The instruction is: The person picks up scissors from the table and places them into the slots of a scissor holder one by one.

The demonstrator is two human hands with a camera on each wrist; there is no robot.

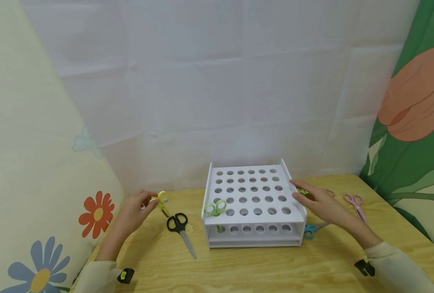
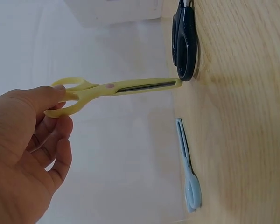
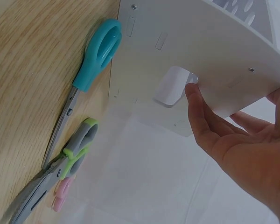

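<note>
Plainly, left hand (image 1: 134, 209) in pinch on yellow scissors (image 2: 95, 92), right hand (image 1: 323, 205) spread against rack (image 1: 238, 220).

Pale cream sleeves (image 1: 97, 277), black left wrist camera (image 1: 125, 276) with yellow-green mark, black right wrist camera (image 1: 365, 268)

Rack (image 1: 260, 219) on tabletop (image 1: 238, 270), between left fingers (image 2: 62, 158) and right fingers (image 3: 197, 109).
Held scissors (image 2: 95, 91) in left fingers; loose scissors (image 1: 182, 233) right of and before left fingers; racked scissors (image 1: 216, 210) in front corner hole toward left fingers; side scissors (image 3: 86, 72) below right fingers; outer scissors (image 1: 357, 205) right of right fingers.
</note>
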